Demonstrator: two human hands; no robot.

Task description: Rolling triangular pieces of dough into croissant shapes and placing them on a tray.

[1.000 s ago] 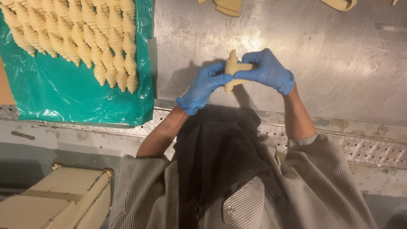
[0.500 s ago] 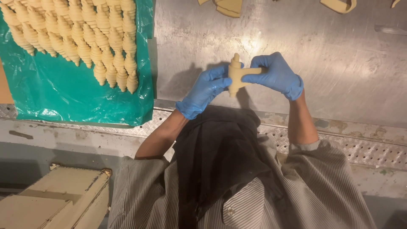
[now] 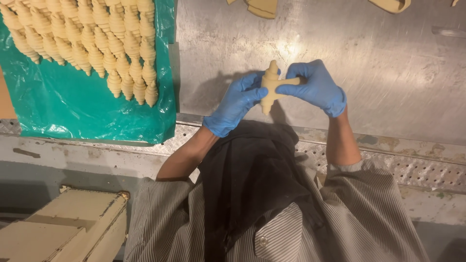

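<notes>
On steel table [image 3: 388,53] — green sheet [image 3: 73,106], dough rolls [image 3: 97,43]

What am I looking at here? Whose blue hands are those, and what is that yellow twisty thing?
There is no machine here, just a person wearing a camera on their head that looks down at their own hands. The left hand and right hand wear blue gloves. Together they hold a rolled piece of raw dough above a shiny metal table. To the left, many more rolled dough pieces lie in rows on a green plastic sheet. Flat dough scraps sit at the table's far edge.
</notes>
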